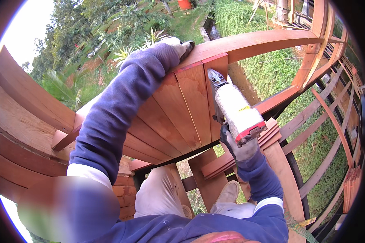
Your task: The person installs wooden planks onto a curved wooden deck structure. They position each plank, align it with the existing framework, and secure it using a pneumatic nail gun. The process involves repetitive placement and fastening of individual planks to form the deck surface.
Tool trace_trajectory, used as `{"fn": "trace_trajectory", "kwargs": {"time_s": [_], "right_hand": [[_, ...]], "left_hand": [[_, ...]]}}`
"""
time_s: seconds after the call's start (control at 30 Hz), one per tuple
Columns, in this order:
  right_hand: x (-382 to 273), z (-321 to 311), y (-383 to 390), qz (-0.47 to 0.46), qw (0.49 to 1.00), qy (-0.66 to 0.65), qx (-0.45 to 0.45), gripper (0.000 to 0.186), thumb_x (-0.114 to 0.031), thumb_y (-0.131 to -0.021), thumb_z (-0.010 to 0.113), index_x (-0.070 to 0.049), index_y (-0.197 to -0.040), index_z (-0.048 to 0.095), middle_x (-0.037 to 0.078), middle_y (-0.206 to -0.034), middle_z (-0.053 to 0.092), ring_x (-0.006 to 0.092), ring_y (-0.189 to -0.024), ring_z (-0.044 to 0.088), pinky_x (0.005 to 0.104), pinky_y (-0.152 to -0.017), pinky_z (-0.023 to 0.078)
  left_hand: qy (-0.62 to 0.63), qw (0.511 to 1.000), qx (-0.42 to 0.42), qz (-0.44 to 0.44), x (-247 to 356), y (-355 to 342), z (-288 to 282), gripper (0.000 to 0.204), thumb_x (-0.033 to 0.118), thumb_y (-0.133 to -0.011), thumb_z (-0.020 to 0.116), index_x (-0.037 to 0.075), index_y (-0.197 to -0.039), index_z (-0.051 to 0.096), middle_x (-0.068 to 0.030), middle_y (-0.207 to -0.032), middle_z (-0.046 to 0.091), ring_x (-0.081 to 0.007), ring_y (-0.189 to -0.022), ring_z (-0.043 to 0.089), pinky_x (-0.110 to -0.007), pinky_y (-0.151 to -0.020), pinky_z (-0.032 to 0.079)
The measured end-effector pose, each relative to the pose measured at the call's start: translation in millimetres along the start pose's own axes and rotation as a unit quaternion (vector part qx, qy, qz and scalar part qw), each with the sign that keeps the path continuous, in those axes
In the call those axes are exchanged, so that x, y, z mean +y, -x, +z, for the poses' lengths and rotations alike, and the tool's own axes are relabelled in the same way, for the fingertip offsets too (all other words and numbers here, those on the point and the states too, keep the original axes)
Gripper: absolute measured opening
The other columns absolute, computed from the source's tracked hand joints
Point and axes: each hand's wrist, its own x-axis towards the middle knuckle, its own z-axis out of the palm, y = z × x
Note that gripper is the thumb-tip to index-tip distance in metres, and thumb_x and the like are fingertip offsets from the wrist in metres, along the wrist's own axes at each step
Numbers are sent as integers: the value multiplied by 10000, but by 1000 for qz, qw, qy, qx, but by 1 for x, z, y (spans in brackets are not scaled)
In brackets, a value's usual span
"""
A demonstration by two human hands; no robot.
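My right hand (244,149), in a grey and black glove, is closed round the handle of a nail gun (238,106) with a silvery white body and a red-edged end cap. Its nose meets the upper end of the rightmost upright wooden board (217,65), just under the curved top rail (267,43). My left hand (182,46), also gloved, grips the top rail to the left of the nail gun. Its fingertips are partly hidden. Below the rail, several reddish boards (170,109) stand side by side as a panel.
Loose planks (219,168) lie across the framing by my feet, with gaps between floor boards. To the right, an open wooden frame (308,69) and dark beams stand above grass. A stack of short boards (351,190) is at far right. Plants grow beyond the rail.
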Motion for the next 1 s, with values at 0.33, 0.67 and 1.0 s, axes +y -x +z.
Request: {"fn": "trace_trajectory", "kwargs": {"time_s": [0.33,0.67,1.0], "right_hand": [[16,-2,-20,-237,950,203,5,484,-18,-737,701,26,-1193,545,130,-993,680,180,-905,677,322,-762,559],[17,-106,71,115,924,357,-75,580,-306,-774,680,-54,-1270,516,228,-968,659,346,-902,657,424,-804,525],[213,-250,288,386,614,682,99,748,-381,-767,691,-74,-1394,423,165,-866,665,323,-810,667,455,-703,537]], "left_hand": [[23,1000,-7,-5,-6,-14,3,647,596,-913,410,26,-1089,658,-239,-1038,659,-398,-1001,605,-428,-876,444],[452,868,-109,175,-39,2,29,597,197,-958,549,-2,-1459,293,-82,-1364,438,-136,-1120,506,-271,-966,404],[323,918,-38,228,-14,4,28,575,71,-910,584,-20,-1424,344,-162,-1392,450,-234,-1269,454,-336,-1054,368]]}}
